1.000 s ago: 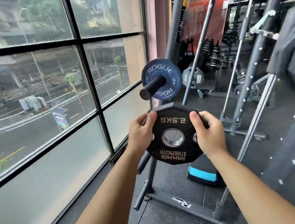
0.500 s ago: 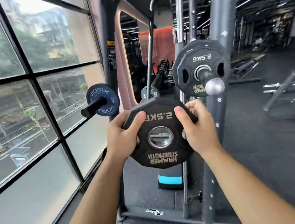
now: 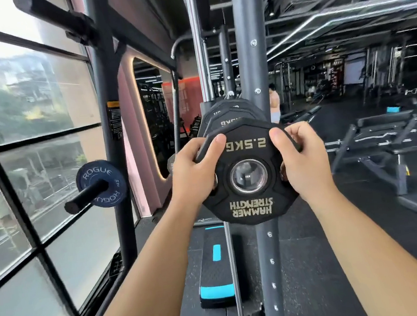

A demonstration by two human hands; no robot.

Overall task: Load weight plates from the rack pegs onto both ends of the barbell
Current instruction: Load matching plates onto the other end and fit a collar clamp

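I hold a black 2.5 kg Hammer Strength plate [image 3: 251,205] upside down in front of me, face toward the camera. My left hand [image 3: 193,170] grips its left edge and my right hand [image 3: 304,162] grips its right edge, thumbs on the face. Right behind it, more black plates [image 3: 226,118] sit stacked on a bar or peg, and the metal end shows through the held plate's centre hole. A small blue Rogue plate [image 3: 101,183] hangs on a black peg [image 3: 84,196] of the left upright.
A grey rack upright [image 3: 252,49] rises straight ahead, and another dark post [image 3: 110,117] stands by the window on the left. A black-and-blue step platform [image 3: 216,268] lies on the floor below. Benches [image 3: 377,143] stand to the right; a person is far back.
I have lifted the plate up and forward, in line with the stacked plates, which now sit hidden behind it. The view has swung right and the Rogue plate has slid to the left.
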